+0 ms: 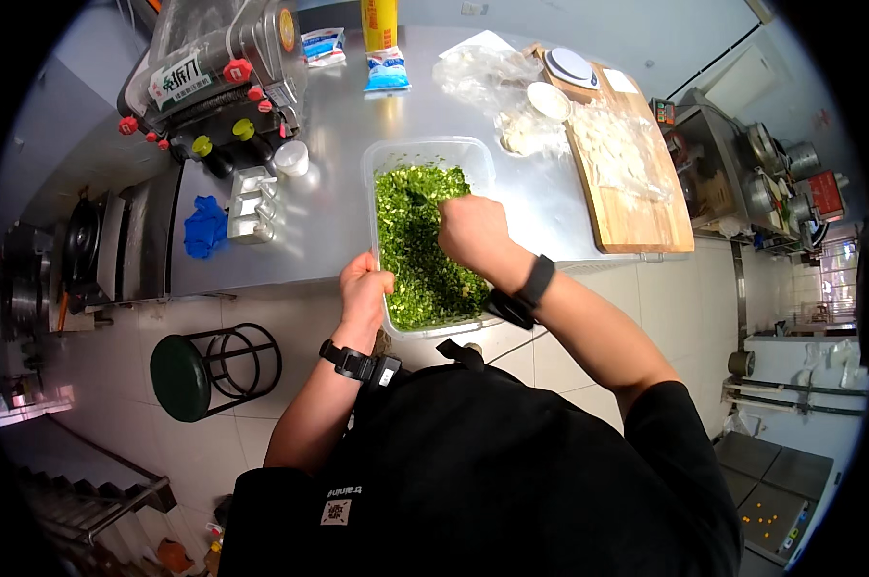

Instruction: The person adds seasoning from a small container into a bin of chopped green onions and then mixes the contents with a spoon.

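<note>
A clear plastic tub (368, 180) sits before me at the counter's front edge, its near end jutting past it. Finely chopped greens (414, 252) with pale yellowish bits fill much of it. My left hand (363, 288) grips the tub's left rim near the front, thumb over the edge. Above the right half of the greens, my right hand (475, 234) is curled into a fist, with its back towards me. The fingers' inner side is hidden, so any tool held there cannot be made out.
Right of the tub lie a wooden board (622, 223) with flat dough pieces (614, 148) under plastic film, a white bowl (550, 100) and a scale (570, 65). Leftward are a steel condiment box (250, 209), blue gloves (205, 227) and a dough-pressing machine (210, 79). A stool (182, 376) stands left below.
</note>
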Demonstrator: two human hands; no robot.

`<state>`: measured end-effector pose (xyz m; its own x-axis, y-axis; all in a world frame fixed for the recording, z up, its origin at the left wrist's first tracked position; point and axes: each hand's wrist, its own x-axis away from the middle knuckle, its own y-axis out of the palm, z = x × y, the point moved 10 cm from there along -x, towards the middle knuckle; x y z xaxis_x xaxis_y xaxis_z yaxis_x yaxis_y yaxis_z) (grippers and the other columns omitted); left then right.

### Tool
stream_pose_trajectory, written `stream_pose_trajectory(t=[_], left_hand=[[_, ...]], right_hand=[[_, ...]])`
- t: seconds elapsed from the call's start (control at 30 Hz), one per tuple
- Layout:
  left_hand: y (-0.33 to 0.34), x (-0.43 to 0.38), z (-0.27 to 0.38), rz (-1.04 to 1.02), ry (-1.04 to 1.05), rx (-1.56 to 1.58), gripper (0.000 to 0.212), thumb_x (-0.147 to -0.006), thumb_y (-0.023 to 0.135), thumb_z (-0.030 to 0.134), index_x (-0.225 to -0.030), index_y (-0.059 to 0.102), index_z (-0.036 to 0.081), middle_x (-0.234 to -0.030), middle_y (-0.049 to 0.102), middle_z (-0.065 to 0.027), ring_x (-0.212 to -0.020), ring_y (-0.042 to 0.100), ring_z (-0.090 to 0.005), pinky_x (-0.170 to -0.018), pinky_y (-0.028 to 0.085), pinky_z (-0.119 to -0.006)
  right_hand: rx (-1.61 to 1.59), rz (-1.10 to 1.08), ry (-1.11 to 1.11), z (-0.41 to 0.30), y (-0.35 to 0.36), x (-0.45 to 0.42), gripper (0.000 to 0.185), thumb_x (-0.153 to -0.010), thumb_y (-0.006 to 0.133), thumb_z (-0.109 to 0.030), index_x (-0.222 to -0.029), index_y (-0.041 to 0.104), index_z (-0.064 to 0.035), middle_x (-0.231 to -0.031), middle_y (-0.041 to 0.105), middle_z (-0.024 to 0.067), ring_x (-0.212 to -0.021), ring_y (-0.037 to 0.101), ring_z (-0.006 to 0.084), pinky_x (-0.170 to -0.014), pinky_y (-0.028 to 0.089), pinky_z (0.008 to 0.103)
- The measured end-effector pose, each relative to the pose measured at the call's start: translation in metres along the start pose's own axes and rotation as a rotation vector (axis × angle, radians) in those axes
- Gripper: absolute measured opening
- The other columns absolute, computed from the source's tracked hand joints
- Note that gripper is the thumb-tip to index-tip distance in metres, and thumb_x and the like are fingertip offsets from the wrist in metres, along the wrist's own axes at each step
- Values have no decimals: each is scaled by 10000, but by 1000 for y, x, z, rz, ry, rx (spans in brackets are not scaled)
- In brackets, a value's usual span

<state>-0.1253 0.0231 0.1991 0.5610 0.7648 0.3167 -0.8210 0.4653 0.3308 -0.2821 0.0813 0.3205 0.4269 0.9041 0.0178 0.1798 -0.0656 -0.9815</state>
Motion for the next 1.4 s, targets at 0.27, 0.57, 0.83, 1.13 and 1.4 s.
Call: stream_pose_trajectory(t=[0.27,0.57,0.83,1.13,1.4], left_hand=[[-18,-5,-10,38,0,81,324,-532,472,-157,-549,300,117,-567,387,30,-484,329,-69,-429,251,-238],[-9,-7,0,11,19,36,327,-521,473,-163,-541,300,114,-587,408,35,-506,329,-62,-445,248,-225],[5,1,0,-51,21,14,320,-541,476,-169,-544,315,107,-581,400,37,-496,332,-64,-437,257,-230],[0,1,3,-57,42,-5,346,-526,470,-178,-551,270,103,-731,507,3,-547,318,-60,-443,240,-234],[-4,-1,7,-52,62,19,333,-527,471,-181,-550,291,98,-764,542,-4,-574,375,-59,-448,263,-226]], right_hand=[[161,-264,-302,-27,13,29,91,-700,564,-125,-754,632,-100,-673,631,130,-669,638,314,-585,504,426],[260,-295,-272,11,34,26,100,-676,597,-142,-692,669,-73,-731,661,123,-708,658,295,-627,522,398],[180,35,-106,23,-11,-17,94,-698,571,-117,-683,646,-61,-725,653,144,-696,654,300,-612,519,401],[166,-137,-233,10,-7,25,95,-713,570,-116,-782,631,-90,-697,645,126,-674,650,292,-599,512,409],[183,-191,-272,20,5,37,89,-737,552,-121,-772,628,-91,-707,646,123,-673,648,293,-591,509,419]])
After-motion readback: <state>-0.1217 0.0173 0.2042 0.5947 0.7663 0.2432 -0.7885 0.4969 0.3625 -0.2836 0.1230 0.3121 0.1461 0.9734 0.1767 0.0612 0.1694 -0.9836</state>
